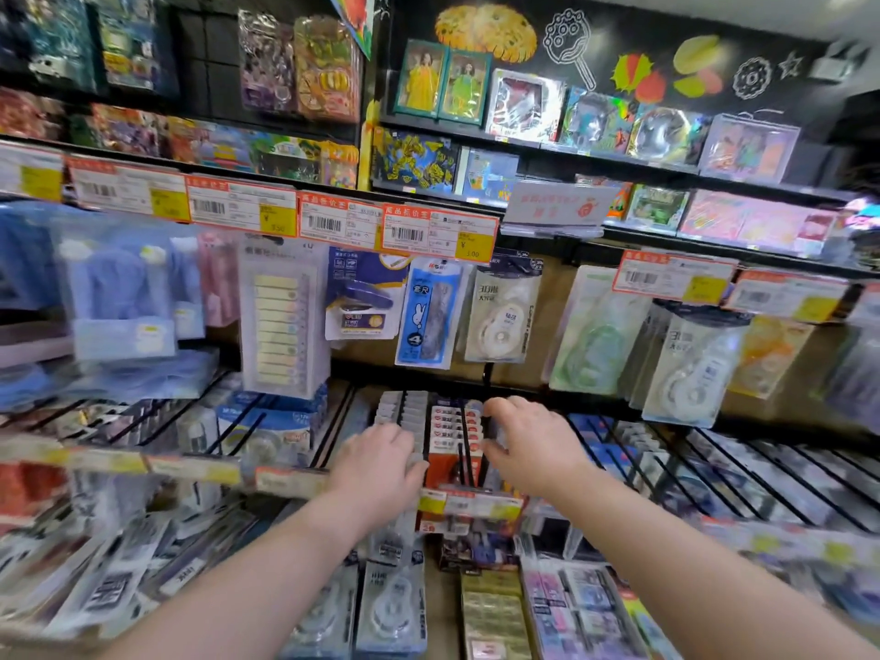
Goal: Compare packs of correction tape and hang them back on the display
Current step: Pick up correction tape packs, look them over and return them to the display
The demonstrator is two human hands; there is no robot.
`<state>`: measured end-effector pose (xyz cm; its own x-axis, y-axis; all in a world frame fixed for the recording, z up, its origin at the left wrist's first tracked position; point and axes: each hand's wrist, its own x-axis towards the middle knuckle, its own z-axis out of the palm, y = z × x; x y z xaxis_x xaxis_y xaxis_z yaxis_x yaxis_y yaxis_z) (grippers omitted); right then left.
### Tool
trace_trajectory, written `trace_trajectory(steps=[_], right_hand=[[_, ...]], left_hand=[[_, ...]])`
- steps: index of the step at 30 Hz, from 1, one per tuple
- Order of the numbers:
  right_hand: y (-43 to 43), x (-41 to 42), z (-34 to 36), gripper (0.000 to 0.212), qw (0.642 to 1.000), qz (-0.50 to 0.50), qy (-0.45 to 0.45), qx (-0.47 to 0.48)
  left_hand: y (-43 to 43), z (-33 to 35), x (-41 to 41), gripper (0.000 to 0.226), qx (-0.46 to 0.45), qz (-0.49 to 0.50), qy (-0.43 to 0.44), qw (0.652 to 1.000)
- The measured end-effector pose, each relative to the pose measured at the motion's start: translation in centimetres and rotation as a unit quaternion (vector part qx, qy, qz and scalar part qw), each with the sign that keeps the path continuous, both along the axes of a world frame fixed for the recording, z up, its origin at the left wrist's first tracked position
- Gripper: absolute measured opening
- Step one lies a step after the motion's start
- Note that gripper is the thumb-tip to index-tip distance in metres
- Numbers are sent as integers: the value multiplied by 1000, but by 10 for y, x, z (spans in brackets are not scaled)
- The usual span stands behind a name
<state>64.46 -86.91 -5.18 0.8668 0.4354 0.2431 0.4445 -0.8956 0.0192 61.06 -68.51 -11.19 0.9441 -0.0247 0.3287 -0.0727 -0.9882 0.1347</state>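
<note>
Head view shows the clear-fronted packs of white correction tape [500, 319] hanging upright on the pegs of the display [519, 373], long axis vertical, above and beyond both our hands, with a second such pack [690, 369] further to the right. Our right hand [528, 443] lies nearer to them than our left hand [381, 462]; both hover with fingers loosely spread and holding nothing over the rows of small red-and-white boxes [450, 428] in the black wire rack [714, 464]. We judge the next reach must go up and slightly right.
</note>
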Motion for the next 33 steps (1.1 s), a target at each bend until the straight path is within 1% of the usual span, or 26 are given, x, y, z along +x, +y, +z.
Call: trace_trajectory(steps=[2,6,9,10,13,15,17,20,25,31,33], right_hand=[[6,-12,-5,43,1000,7,-8,-23],[19,-35,-15,42,999,20,-14,-40],[29,-52,-22,39,999,32,-5,-35],[33,-58,-26,38,999,39,0,-33],[44,-75,-39,37,998,54,3,-21],[50,-84,-51,39,998,59,7,-13],[56,-91,-66,42,998,55,30,-10],[60,-100,-88,39,997,45,59,-17],[60,-109,-116,39,992,36,110,-53],[57,-100,-139,36,984,27,155,-82],[57,-93,-146,36,982,27,167,-87]], left_hand=[[4,-4,-9,39,-3,-16,-10,1000],[15,-13,-29,43,6,-55,-39,998],[26,-20,-49,63,5,-86,-41,995],[31,-24,-54,62,8,-92,-40,995],[45,-36,-71,40,18,-97,-68,993],[52,-46,-82,33,21,-104,-77,991],[59,-56,-92,33,29,-106,-51,993],[71,-77,-100,33,32,-98,6,995],[75,-106,-110,39,27,-75,96,992],[77,-127,-108,40,26,-45,159,986],[81,-133,-105,41,28,-33,168,985]])
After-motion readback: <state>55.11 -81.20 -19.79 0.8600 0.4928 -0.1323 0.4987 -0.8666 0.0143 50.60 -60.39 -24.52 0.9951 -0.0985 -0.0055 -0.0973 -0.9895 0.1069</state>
